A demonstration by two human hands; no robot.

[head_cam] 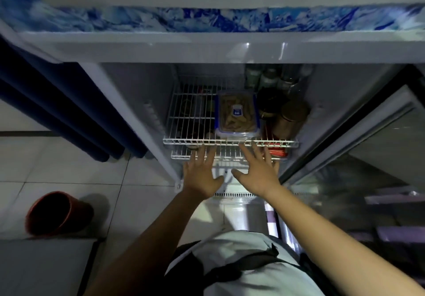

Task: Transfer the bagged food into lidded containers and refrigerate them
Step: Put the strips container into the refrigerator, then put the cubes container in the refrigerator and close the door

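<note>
A clear lidded container point(236, 111) with blue clips and brownish food inside rests on the upper white wire shelf point(190, 121) of the open fridge, close to the shelf's front edge. My left hand point(203, 173) is spread flat, fingers apart, just below and in front of that shelf. My right hand point(257, 171) is also spread, its fingertips reaching the shelf's front rail right under the container. Neither hand holds anything or touches the container.
Dark jars and a brown-lidded jar point(292, 117) stand to the right of the container, bottles behind them. The fridge's glass door point(358, 148) hangs open at right. A red-brown bucket point(57, 213) lies on the tiled floor at left, beside blue curtains point(53, 111).
</note>
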